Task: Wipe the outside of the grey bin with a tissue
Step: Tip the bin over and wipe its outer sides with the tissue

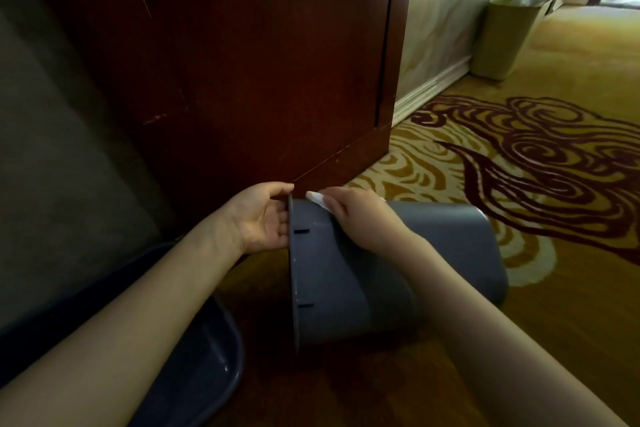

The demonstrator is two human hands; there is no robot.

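Grey plastic forms the bin (381, 270), which lies on its side on the carpet (519, 322), its rim to the left and its base pointing right and far. 2 small slots show in the band just under the rim.

The left hand (263, 218) grips the rim at its far end, thumb over the edge and fingers curled inside the mouth. The right hand (360, 218) is closed over a white tissue (317, 199) and presses it against the bin's upper outside wall, just beside the rim; only a small fold of the tissue shows past the fingers. The 2 hands are close together, with the rim between them.

Near left, under the left forearm, lies a dark blue basin (214, 357), partly hidden. Behind the hands stands a dark red wooden cabinet (242, 62), its lower corner just beyond the left thumb. To the far right, a second bin (502, 35), pale green with a liner, stands upright against the wall by the skirting. The carpet is yellow with a dark red swirl pattern to the right of the grey bin.
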